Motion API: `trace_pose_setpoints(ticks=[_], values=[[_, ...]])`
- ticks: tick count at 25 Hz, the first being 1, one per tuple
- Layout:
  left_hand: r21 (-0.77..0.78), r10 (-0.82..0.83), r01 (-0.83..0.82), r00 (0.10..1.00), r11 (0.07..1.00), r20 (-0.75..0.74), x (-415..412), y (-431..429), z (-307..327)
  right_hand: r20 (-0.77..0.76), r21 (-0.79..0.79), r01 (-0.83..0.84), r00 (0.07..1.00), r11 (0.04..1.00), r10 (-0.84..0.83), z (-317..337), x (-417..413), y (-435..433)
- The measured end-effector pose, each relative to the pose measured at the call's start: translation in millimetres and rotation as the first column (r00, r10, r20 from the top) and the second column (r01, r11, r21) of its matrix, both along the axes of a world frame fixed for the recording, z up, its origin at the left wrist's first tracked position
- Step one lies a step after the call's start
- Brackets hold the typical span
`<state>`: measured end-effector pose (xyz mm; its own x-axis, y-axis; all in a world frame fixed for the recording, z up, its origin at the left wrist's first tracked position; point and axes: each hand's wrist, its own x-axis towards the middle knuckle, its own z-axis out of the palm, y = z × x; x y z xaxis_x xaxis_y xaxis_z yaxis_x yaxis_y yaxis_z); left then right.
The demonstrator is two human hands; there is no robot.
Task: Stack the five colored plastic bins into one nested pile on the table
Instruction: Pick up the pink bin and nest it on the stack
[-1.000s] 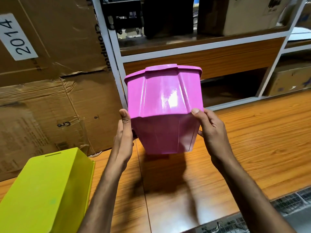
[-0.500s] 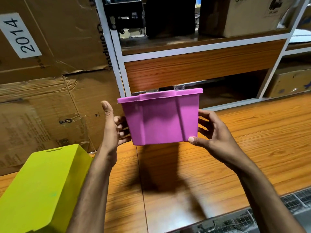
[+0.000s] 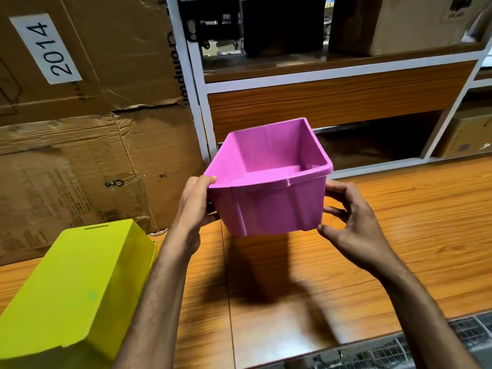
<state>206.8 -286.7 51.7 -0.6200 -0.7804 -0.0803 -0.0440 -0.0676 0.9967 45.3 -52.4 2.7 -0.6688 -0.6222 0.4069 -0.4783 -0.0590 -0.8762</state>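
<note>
A pink plastic bin [image 3: 269, 203] hangs in the air above the wooden table [image 3: 399, 235], its open side up and tilted toward me so I see its empty inside. My left hand [image 3: 194, 209] grips its left wall, thumb on the rim. My right hand [image 3: 351, 222] cups its right wall and lower corner. A lime-yellow bin [image 3: 72, 288] lies upside down on the table at the lower left, its flat base facing up. No other coloured bins are in view.
Large cardboard boxes [image 3: 80, 129] stand against the back left, one labelled 2014. A white-framed shelf unit [image 3: 332, 73] with wood panels rises behind the table and holds boxes and dark equipment. A metal mesh strip [image 3: 399, 352] runs along the table's near edge.
Both hands have turned the pink bin over: it was bottom toward me a second ago, level half a second ago, and now its open top faces up and it sits lower.
</note>
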Motion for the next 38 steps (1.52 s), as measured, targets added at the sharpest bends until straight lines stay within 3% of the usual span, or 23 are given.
trace_pose_setpoints(ticks=[4, 7, 10, 13, 20, 25, 31, 36, 38], values=[[-0.022, -0.023, 0.022, 0.996, 1.0, -0.089, -6, 1, -11, 0.34, -0.218, -0.161, 0.912, 0.963, 0.229, 18, -9, 13], [-0.076, -0.082, 0.073, 0.988, 0.994, -0.129, -10, 3, -20, 0.424, -0.186, -0.012, 0.901, 0.982, 0.092, 29, -11, 9], [-0.155, -0.147, 0.131, 0.984, 0.979, -0.101, -11, 5, -35, 0.335, -0.102, 0.148, 0.936, 0.984, -0.106, 25, -15, 0], [-0.239, -0.185, 0.162, 0.979, 0.958, -0.08, -8, 4, -45, 0.259, -0.053, 0.194, 0.95, 0.979, -0.175, 17, -19, 1], [-0.159, -0.142, 0.134, 0.989, 0.978, -0.042, -9, -7, -56, 0.227, 0.032, 0.136, 0.964, 0.99, -0.14, 12, -7, 1], [-0.03, -0.143, 0.143, 0.99, 0.989, 0.012, 3, -10, -90, 0.233, 0.067, 0.007, 0.972, 0.998, -0.023, 29, 15, -7], [0.107, -0.056, 0.059, 0.998, 0.993, -0.031, 6, -5, -117, -0.171, 0.231, 0.094, 0.984, 0.969, -0.055, 30, 62, -18], [0.108, -0.079, 0.085, 0.995, 0.991, -0.054, 15, -5, -122, -0.085, 0.175, 0.202, 0.978, 0.964, -0.19, 15, 70, -6], [0.067, -0.101, 0.104, 0.994, 0.992, -0.051, 17, 1, -120, 0.029, 0.153, 0.213, 0.975, 0.965, -0.22, 7, 70, 9]])
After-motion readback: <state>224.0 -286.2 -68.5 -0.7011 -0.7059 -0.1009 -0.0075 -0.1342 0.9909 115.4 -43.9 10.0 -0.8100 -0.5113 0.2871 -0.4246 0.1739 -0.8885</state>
